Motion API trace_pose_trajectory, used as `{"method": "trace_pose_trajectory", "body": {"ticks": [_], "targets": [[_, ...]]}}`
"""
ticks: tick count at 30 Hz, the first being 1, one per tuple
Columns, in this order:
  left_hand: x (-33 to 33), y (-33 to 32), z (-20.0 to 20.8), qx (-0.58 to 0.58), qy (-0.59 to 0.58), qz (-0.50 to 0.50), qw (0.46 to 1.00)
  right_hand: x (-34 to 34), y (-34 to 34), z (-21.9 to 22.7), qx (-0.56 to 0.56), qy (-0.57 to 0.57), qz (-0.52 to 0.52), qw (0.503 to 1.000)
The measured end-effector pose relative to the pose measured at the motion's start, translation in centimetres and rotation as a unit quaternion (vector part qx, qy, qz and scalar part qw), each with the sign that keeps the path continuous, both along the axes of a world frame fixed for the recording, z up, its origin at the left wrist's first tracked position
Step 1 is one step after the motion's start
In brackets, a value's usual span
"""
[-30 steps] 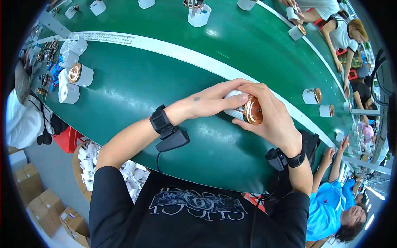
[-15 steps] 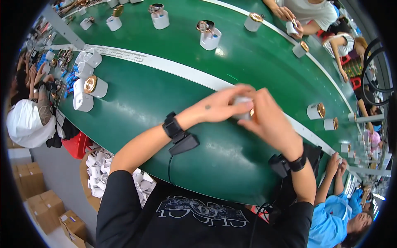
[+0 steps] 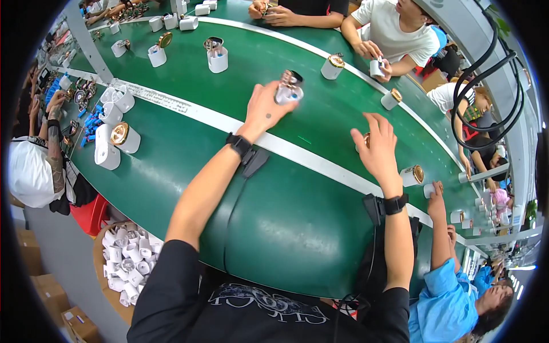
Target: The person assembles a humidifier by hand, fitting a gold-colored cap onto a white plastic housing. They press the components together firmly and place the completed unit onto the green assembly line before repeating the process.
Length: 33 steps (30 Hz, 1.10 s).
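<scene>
Left hand [image 3: 266,108] is curving around the near left side of a white plastic cup-shaped housing [image 3: 287,96] with copper-coloured parts at its opened top, its long axis pointing roughly upright; firm pinching I cannot tell. Right hand [image 3: 380,152], lying farther away, is keeping its fingers spread above the green counter [image 3: 286,228].

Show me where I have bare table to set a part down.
The widest bare patch is the green tabletop between your forearms, on the near side of the white strip. Another lies beyond the strip, between your left hand and right hand. It is crowded at the left end, where white housings stand beside blue parts.
</scene>
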<state>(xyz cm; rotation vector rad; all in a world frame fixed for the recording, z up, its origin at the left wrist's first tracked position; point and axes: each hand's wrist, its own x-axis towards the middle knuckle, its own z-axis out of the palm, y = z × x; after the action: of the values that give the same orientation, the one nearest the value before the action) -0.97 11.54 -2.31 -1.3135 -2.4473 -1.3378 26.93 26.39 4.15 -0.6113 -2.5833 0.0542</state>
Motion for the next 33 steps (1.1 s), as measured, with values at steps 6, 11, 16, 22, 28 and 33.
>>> {"method": "trace_pose_trajectory", "body": {"ticks": [6,11,16,22,28,33], "targets": [[8.5,-7.5,4.2,-0.142,-0.242,-0.282,0.917,-2.5,-3.8,1.4,-0.562,-0.028,0.063,0.824],[10.7,-10.8,4.5,-0.121,-0.378,-0.376,0.837,-1.3,-6.0,1.2,-0.536,-0.158,0.174,0.811],[11.3,-11.8,4.6,-0.112,-0.423,-0.362,0.823,0.5,-8.0,2.2,-0.581,-0.103,0.188,0.785],[12.1,-11.4,3.5,-0.07,-0.437,-0.337,0.831,2.2,-8.5,1.5,-0.647,-0.06,0.21,0.731],[12.4,-11.4,3.8,-0.077,-0.392,-0.348,0.848,1.9,-9.3,2.1,-0.583,-0.116,0.041,0.803],[12.6,-11.0,3.4,-0.068,-0.388,-0.338,0.855,0.8,-10.9,4.2,-0.297,-0.146,0.046,0.943]]}}
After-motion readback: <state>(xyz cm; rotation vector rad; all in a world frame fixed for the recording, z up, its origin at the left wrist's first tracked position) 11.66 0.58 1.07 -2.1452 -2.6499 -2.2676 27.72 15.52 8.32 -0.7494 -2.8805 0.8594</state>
